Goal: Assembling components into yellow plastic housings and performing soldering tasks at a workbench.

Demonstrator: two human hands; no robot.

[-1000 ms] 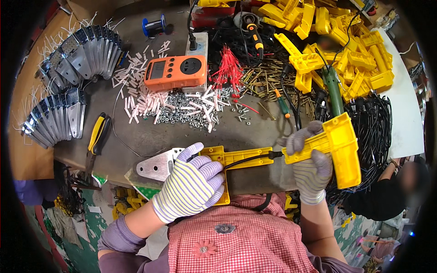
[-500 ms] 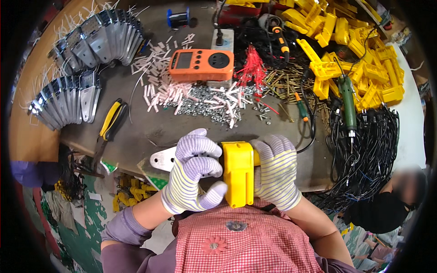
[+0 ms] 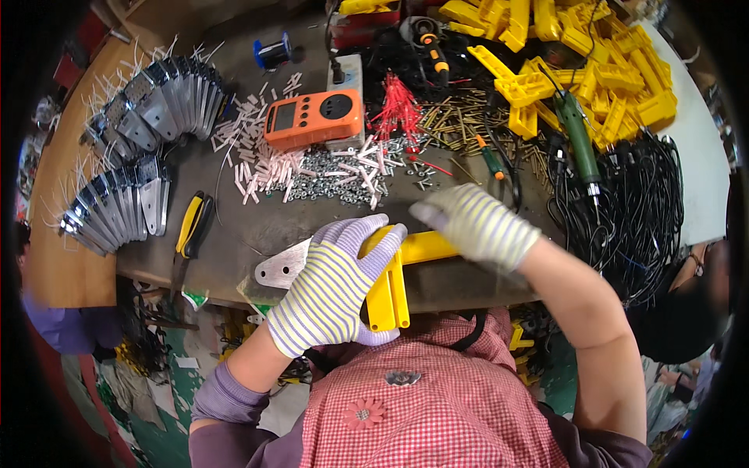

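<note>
My left hand [image 3: 328,285], in a striped knit glove, is wrapped round a yellow plastic housing [image 3: 388,300] at the table's front edge. From the housing a yellow arm extends to the right. A silver metal plate [image 3: 273,271] with holes pokes out on the left side of this hand; whether it joins the housing is hidden. My right hand [image 3: 484,226], gloved alike, hovers above the yellow arm's right end, apart from the housing. Its fingertips point left and are smeared by motion, so anything between them cannot be made out.
Beyond my hands lie pale sleeves [image 3: 261,168], metal nuts [image 3: 328,179], brass-coloured screws [image 3: 460,117] and an orange meter [image 3: 314,118]. Yellow housings [image 3: 616,78], a green electric screwdriver [image 3: 576,132] and black cables [image 3: 624,210] are on the right. Pliers [image 3: 191,226] and metal plates [image 3: 117,199] lie left.
My right hand has let go of the housing and moved up and to the right. My left hand now grips the housing, which has turned so its arm shows. The view has shifted slightly.
</note>
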